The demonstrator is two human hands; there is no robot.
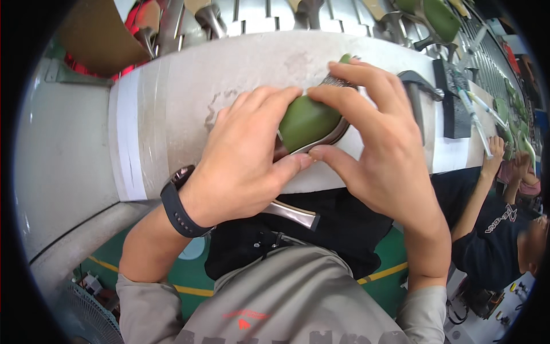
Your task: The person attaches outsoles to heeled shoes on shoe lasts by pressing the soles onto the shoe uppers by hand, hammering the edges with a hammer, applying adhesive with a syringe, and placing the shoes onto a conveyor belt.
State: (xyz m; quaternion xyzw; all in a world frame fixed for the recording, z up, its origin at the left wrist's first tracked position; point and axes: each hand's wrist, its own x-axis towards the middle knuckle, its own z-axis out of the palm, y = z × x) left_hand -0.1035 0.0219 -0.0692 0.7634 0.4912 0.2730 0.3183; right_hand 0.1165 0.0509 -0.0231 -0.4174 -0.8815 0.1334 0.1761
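A rounded green shell (309,121) with dark shiny metal trim lies on its side over the pale bench (186,123). My left hand (238,149) is wrapped over its left side, thumb pressed against the lower trim edge. My right hand (375,129) grips the other side, with its thumb meeting the same edge and its fingers over the textured grey end at the top. From beneath my left hand a shiny metal handle (295,215) sticks out past the bench's near edge; its join with the shell is hidden.
A metal clamp (421,94) and a dark block (452,100) stand to the right, beside syringe-like tubes (475,120). Beyond the bench, similar metal-handled parts (211,20) rest on a slatted line. A co-worker (487,229) works at the right. A fan (86,312) stands at lower left.
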